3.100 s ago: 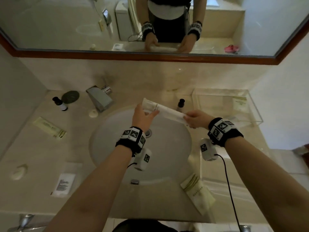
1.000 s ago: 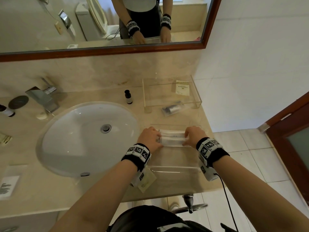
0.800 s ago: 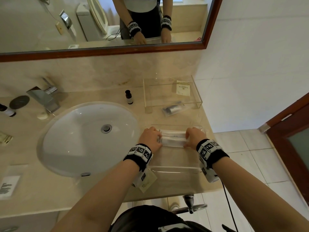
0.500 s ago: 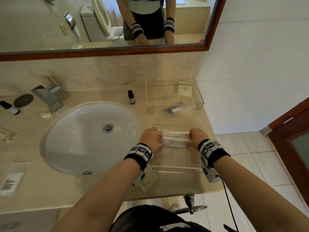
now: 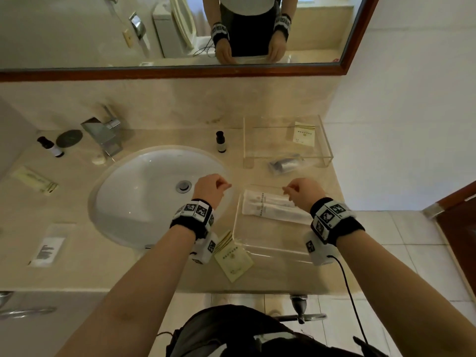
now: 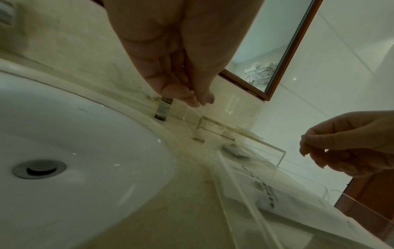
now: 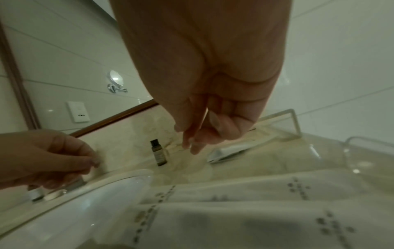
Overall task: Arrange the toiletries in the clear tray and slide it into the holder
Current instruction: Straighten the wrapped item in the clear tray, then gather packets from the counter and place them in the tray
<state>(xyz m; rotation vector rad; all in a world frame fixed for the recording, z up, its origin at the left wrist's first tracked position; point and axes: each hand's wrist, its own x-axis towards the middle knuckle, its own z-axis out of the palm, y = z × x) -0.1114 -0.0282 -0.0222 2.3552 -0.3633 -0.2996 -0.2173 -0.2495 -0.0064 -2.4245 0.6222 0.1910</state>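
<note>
The tabletop carries the sink, the clear holder at the back right and the clear tray in front of it. Two white tubes lie side by side in the tray. Left out are a cream packet just beside the tray, a dark sachet at the holder's mouth, a small bottle near the sink and more items far left. The left hand and right hand hover with fingers loosely curled, holding nothing. By my judgement the arranging is barely begun and the tray is not yet slid in.
</note>
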